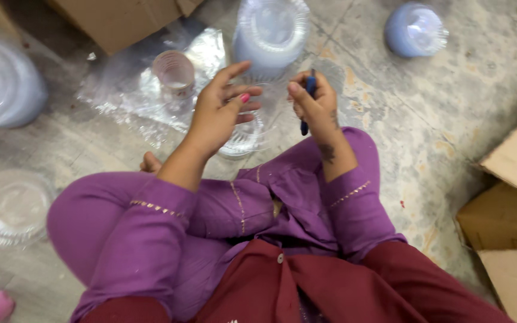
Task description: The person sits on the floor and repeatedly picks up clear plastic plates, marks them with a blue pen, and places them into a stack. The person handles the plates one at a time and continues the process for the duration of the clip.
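Pen [306, 107] in right hand [315, 104]; left [219, 107] prob. empty.

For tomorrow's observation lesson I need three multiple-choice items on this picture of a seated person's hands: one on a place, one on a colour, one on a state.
1. Where does the small clear cup stand?
A. on a clear plastic sheet on the floor
B. inside a cardboard box
C. on the person's lap

2. What colour is the pen?
A. red
B. dark blue
C. yellow

3. How is the left hand held?
A. closed in a fist around a cup
B. flat on the floor
C. open, fingers spread, gripping nothing

Answers:
1 A: the cup stands upright on the plastic sheet, beyond the left hand.
2 B: the pen in the right hand is dark blue.
3 C: the left hand's fingers are spread above a clear ribbed bowl, with nothing visibly gripped.
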